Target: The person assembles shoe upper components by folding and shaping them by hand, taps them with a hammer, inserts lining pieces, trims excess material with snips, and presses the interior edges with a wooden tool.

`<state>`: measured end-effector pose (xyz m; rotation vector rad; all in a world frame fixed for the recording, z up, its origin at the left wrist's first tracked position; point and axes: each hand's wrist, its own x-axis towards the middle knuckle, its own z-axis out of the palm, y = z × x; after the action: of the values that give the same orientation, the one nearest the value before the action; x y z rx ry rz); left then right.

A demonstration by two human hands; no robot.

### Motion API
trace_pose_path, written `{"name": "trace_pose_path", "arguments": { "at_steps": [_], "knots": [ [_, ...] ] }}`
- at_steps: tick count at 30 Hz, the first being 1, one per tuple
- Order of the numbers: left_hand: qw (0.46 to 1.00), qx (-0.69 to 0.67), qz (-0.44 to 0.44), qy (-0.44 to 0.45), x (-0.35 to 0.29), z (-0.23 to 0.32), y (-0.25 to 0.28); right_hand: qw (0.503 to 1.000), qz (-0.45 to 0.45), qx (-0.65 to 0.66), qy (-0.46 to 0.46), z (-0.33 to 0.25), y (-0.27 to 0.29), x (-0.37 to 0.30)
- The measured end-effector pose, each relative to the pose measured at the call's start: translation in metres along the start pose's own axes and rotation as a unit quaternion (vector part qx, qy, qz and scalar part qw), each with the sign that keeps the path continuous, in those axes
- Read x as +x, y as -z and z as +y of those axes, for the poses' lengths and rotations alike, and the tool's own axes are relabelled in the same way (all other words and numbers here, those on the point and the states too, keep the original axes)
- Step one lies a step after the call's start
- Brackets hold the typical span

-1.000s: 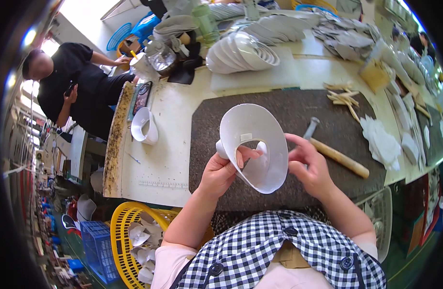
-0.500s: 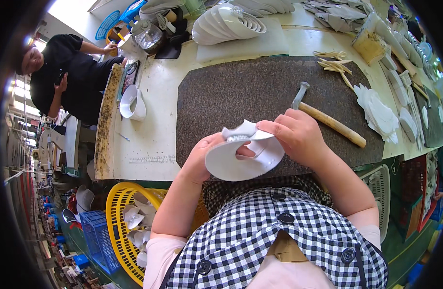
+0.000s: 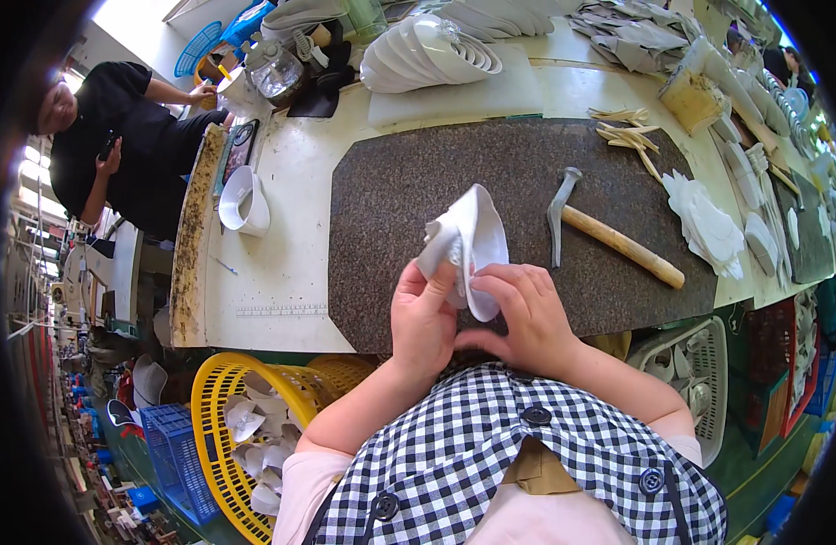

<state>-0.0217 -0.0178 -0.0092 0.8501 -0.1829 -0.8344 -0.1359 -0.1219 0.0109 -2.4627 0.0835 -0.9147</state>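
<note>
White curved piece: up in my two hands over the near middle of the board, tipped on edge, its tall rim pointing to 12 o'clock [image 3: 488, 241].
Left hand: my thumb presses the ruffled end, pinching the piece from 7 o'clock; the fingers behind are mostly hidden [image 3: 422, 318].
Right hand: fingertips at the lower rim, 5 o'clock, thumb spread away below; whether they pinch the edge I cannot tell [image 3: 525, 313].
Hard to see: the hollow of the piece is turned mostly from view, and my left thumb covers part of the ruffle.
Dark board: its speckled surface spreads from 9 round to 1 o'clock; my wrists cross its near edge [image 3: 390, 209].
Hammer: lies on the board at 3 o'clock, head just beside my working space, apart from my right hand [image 3: 622, 245].
Thin sticks: 2 o'clock, at the board's far right edge [image 3: 631, 139].
White flat scraps: 3 o'clock, beyond the hammer, overlapping the board's right edge [image 3: 704, 218].
White cup-shaped piece: 9 o'clock, past the board's left edge [image 3: 245, 204].
Yellow basket: 8 o'clock, below the table edge, cut by the picture's bottom [image 3: 209, 427].
</note>
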Motion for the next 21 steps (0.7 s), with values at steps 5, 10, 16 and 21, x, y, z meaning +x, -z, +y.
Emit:
{"name": "trace_pose_path", "arguments": {
  "at_steps": [5, 10, 16, 21],
  "knots": [
    [0.999, 0.012, 0.031, 0.044, 0.007, 0.014, 0.016, 0.967, 0.006, 0.174, -0.185, 0.021, -0.006, -0.008],
    [0.967, 0.248, -0.043, 0.038, 0.019, 0.039, 0.028, 0.935, -0.001, 0.282, -0.216, 0.027, -0.004, -0.007],
    [0.859, 0.459, -0.132, -0.185, 0.044, 0.076, 0.020, 0.994, 0.029, 0.090, 0.051, 0.028, 0.004, 0.019],
    [0.772, 0.567, -0.099, -0.271, 0.079, 0.074, 0.038, 0.977, -0.059, -0.089, 0.185, 0.046, -0.024, 0.024]
  ]
}}
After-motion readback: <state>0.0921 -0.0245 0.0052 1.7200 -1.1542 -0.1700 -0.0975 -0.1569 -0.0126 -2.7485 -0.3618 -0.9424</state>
